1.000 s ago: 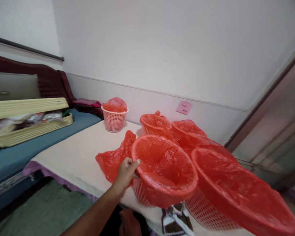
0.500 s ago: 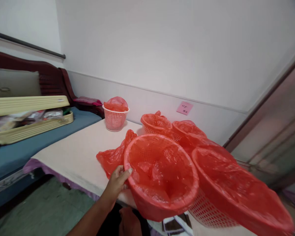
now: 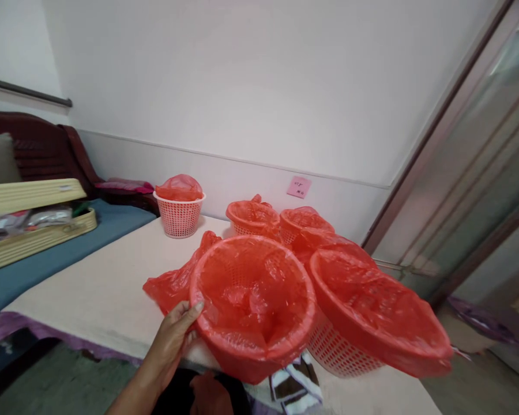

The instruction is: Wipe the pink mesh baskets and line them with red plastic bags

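Note:
My left hand [image 3: 179,323] is closed on the left rim of a round plastic basket [image 3: 251,366], its thumb over the top edge. A red plastic bag lines this basket and is folded down over the outside. Behind the thumb, a loose red plastic bag [image 3: 179,280] spreads on the bed. Touching or close by on the right stands a larger-looking perforated basket [image 3: 343,346], also covered by a red bag. My right hand is out of view.
Two more red-lined baskets [image 3: 242,227] [image 3: 288,230] stand along the wall. A pale pink basket [image 3: 179,218] holds a red bag at the far left. A pink note [image 3: 299,187] sticks to the wall. A striped cloth [image 3: 297,383] lies in front. An open yellow suitcase [image 3: 38,239] rests on the blue bedding.
My view has turned to the right, so everything appears shifted left and more of the doorway shows. My left hand keeps its hold on the basket's rim.

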Demonstrator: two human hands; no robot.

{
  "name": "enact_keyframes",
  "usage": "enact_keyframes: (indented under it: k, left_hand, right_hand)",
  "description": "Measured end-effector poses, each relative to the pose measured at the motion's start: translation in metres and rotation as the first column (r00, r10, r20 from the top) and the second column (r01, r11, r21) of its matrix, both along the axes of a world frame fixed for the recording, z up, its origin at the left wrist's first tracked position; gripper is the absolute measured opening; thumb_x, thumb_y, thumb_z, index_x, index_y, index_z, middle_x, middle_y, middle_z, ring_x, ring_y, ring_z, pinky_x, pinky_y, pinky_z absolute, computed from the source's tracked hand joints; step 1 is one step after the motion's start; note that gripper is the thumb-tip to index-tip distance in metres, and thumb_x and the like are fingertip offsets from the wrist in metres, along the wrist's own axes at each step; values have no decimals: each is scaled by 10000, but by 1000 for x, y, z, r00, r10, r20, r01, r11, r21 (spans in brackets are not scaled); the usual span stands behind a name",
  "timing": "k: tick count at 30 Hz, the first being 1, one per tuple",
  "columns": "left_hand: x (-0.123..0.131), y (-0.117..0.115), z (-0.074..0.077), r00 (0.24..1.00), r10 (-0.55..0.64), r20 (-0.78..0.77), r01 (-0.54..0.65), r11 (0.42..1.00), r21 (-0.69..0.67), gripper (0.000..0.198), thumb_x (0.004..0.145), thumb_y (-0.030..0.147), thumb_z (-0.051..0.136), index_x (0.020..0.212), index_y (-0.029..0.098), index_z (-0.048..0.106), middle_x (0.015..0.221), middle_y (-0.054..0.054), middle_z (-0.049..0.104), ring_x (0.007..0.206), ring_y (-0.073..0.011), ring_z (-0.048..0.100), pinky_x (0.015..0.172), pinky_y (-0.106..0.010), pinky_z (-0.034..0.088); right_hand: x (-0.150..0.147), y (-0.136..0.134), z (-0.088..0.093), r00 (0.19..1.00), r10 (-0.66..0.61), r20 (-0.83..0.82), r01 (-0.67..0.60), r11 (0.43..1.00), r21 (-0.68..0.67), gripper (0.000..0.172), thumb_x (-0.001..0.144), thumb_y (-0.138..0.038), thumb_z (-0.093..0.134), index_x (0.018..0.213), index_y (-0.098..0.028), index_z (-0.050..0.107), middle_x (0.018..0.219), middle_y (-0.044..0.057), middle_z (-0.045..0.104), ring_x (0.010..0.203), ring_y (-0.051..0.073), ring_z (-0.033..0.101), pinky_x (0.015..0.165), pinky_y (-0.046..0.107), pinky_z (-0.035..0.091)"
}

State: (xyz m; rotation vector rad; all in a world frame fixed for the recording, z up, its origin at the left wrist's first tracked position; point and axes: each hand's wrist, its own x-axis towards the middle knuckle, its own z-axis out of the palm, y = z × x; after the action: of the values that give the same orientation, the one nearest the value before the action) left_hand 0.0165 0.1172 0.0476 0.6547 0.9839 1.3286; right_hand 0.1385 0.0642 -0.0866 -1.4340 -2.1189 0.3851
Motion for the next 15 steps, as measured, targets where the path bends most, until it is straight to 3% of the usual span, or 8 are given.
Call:
enact_keyframes:
  k: [7,11,15]
  left_hand:
    - [7,3,17,997,-25,-70,29,998,59,432,694,505,784,911,136,725,870,-86,749,816,-189,673,769,-273,517]
    - [8,15,10,984,33,-174,-16,995,101,447,682,550,769,835,143,666,744,-33,682,684,-162,607,695,-285,496]
    - [11,28,-2,940,141,-310,-96,983,155,484,669,592,758,675,186,496,599,69,468,556,-92,424,531,-219,349]
  right_hand:
    - [-2,0,-5,998,61,-11,-61,997,-42,300,959,-355,584,1214,-198,597,1240,85,612,1025,205,634,870,410,555]
    - [-12,8,-14,997,74,-5,-74,994,-75,248,961,-349,585,1151,-195,623,1152,68,648,945,178,653,810,363,569]
    - [-21,15,-18,996,85,9,-83,991,-102,175,963,-333,586,1058,-201,651,1042,45,676,857,150,660,747,312,570]
